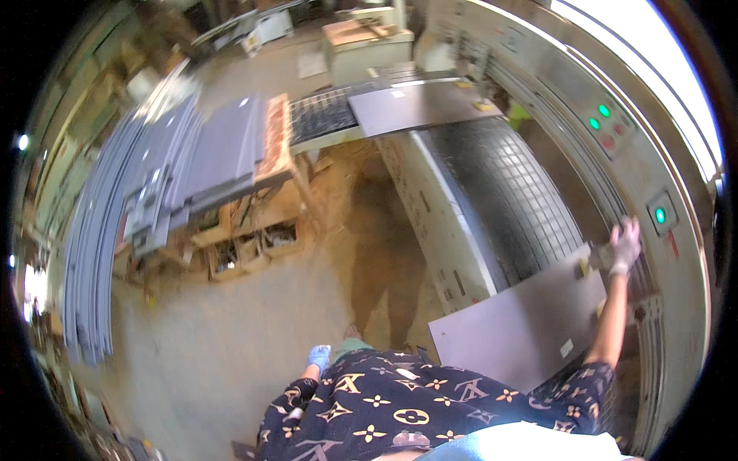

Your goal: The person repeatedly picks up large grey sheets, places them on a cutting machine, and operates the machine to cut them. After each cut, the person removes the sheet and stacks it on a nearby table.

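A flat, grey rectangular board [511, 323] lies across the near end of the black gridded machine bed [500, 184], a small yellow block [583, 266] at its right edge probably squaring it. The pale-gloved right hand [626, 244], seemingly empty, reaches past the bed's right edge; the blue-gloved left hand [319, 357] hangs aside, grip unclear.

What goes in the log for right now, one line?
left hand: low, blue-gloved; right hand: near lit green button; near grey panel: overlapping black bed; grey boards: stacked left

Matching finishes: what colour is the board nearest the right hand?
Grey; the board shows best in the head view.
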Tool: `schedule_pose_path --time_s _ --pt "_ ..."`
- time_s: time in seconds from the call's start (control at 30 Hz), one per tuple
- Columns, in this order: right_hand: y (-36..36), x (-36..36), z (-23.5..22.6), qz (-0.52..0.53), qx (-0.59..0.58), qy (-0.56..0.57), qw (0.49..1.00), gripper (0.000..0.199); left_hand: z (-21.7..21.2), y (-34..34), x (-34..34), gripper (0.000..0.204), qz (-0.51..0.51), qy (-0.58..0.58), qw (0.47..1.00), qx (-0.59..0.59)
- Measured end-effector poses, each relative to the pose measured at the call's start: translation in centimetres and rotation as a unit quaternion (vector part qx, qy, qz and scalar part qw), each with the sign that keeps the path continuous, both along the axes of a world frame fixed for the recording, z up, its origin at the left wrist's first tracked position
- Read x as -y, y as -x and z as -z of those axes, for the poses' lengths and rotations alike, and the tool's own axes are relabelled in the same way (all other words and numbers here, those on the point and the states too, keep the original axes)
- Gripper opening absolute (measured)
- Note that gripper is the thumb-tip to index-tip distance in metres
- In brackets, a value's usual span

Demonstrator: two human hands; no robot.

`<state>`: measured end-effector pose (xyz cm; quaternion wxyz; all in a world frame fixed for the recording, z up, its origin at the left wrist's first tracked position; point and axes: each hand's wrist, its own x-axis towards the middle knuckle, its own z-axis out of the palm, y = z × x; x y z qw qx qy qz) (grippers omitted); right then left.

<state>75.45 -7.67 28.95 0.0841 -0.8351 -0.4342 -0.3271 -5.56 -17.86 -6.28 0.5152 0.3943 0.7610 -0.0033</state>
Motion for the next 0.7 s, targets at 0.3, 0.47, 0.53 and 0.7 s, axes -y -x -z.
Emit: schedule_pose_path --time_s 0.3,0.47,0.53,0.7 --pt "25.2 -3.4 17.7 -0.227 -0.369 0.004 0.901 0.025 4.7 3.2 -7.9 0.042 0.190 -0.089 0.975 -0.075" --pt "39.4 -5.7 24.3 -0.299 -0.473 0.111 0.821 0.021 2.9 7.7 -13.9 0.040 0.103 -0.090 0.991 0.007" --pt "43.7 -6.5 27.8 -0.275 -0.526 0.146 0.791 0.022 0.3 9.3 -17.7 0.038 0.011 -0.155 0.988 0.020" --pt "50.7 -11.0 38.7 -0.290 -0.596 0.340 0.667 0.022 -1.5 13.7 -21.0 0.035 0.017 -0.128 0.989 -0.071"
